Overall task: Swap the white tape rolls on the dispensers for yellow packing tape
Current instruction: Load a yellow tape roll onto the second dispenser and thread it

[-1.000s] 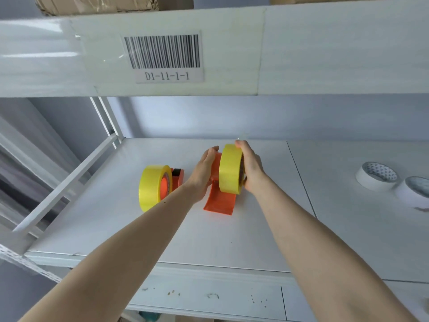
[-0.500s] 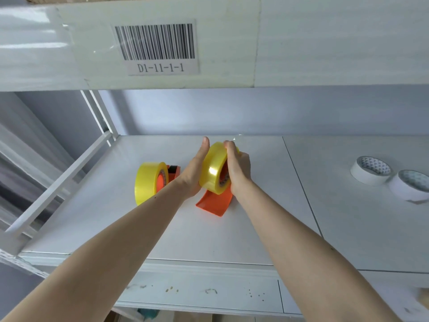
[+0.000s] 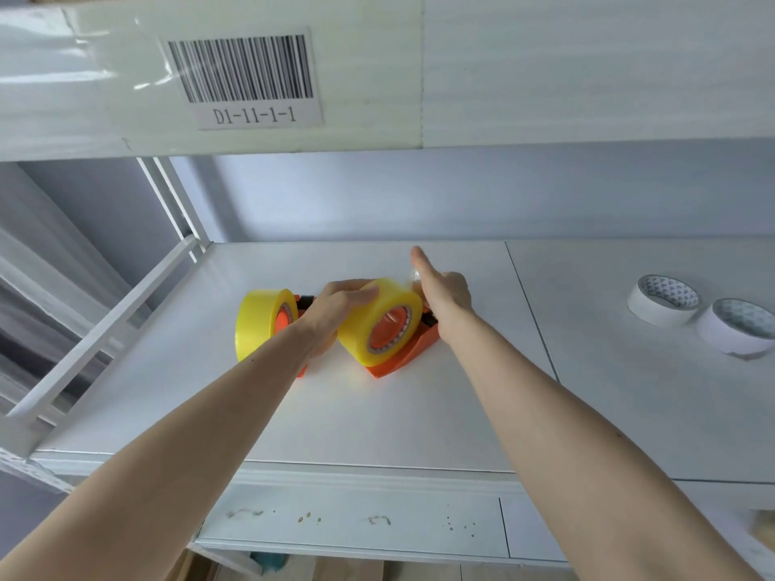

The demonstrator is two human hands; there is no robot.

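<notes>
head-worn view, angled down, close over shelf (image 3: pixel 377 413)

Both bare forearms reach forward from the lower frame edge. The left hand (image 3: pixel 335 312) is curled, fingers closed over the top of a yellow tape roll (image 3: pixel 379 320), thumb side hidden. The right hand (image 3: pixel 442 297) is beside that roll, index finger extended forward, remaining fingers folded; grip contact cannot be confirmed.

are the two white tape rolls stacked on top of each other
No, the two white tape rolls lie flat side by side on the shelf, off to the right of the dispensers.
</notes>
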